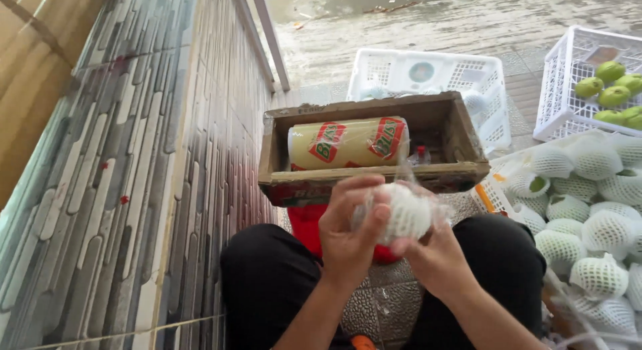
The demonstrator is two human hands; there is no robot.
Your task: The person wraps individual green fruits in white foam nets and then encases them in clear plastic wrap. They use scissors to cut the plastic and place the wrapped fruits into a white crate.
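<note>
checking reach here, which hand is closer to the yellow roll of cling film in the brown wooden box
Left. The left hand sits just below the yellow roll of cling film in the brown wooden box; the right hand is lower and further right.

At twelve o'clock from my hands a yellowish roll of film (348,143) with two red-and-green labels lies inside a worn brown wooden box (372,178), a round teal label (421,72) on the white crate (428,76) behind.

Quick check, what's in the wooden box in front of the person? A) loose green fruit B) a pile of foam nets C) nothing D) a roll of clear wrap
D: a roll of clear wrap lies on its side inside the wooden box; the green fruit sits in a white crate off to the right.
</note>
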